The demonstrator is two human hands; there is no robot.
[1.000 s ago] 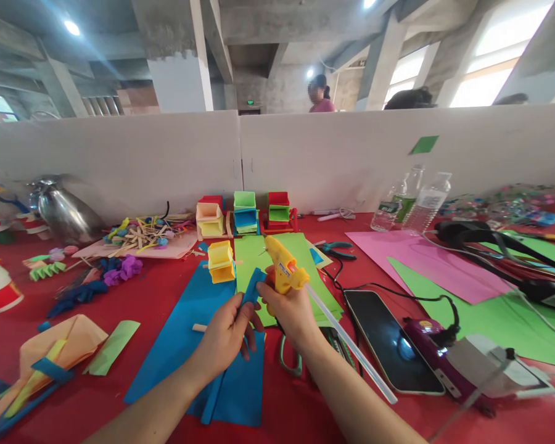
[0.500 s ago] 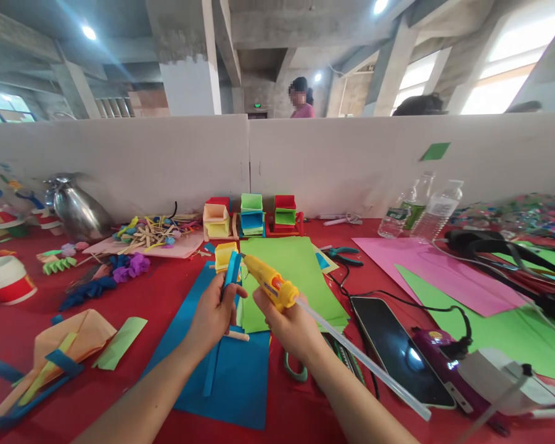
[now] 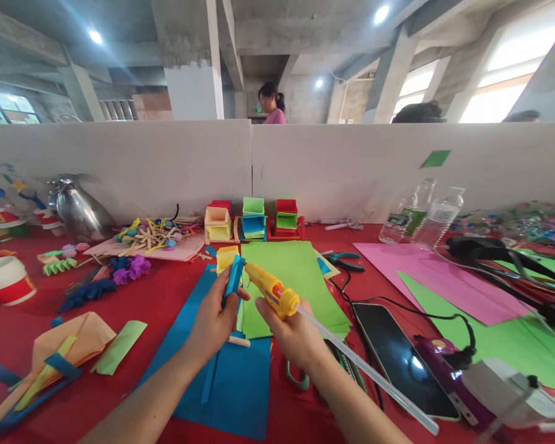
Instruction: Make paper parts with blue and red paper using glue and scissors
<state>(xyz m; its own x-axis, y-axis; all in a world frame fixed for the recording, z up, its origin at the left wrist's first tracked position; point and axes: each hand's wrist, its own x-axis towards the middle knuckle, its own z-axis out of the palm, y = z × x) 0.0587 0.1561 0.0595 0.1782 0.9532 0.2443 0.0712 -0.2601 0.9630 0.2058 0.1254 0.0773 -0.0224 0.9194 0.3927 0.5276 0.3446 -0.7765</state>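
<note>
My left hand is closed on a folded strip of blue paper, held upright above the blue sheet. In my right hand is a yellow hot glue gun, with a long clear glue stick sticking out of its back. The gun's nozzle points left at the top end of the blue strip, very close to it; whether they touch I cannot tell. Just behind the strip stands a small yellow paper box. Another thin blue strip and a short wooden stick lie below my left hand.
Green sheets lie beyond my hands, with small paper boxes behind them. To the right are pliers, a phone and a purple power strip with cords. A steel jug and paper cup stand left.
The blue strip's top has turned slightly, showing more of its broad side to me. The glue gun stays close to its end. Beyond the partition, a person has moved left.
</note>
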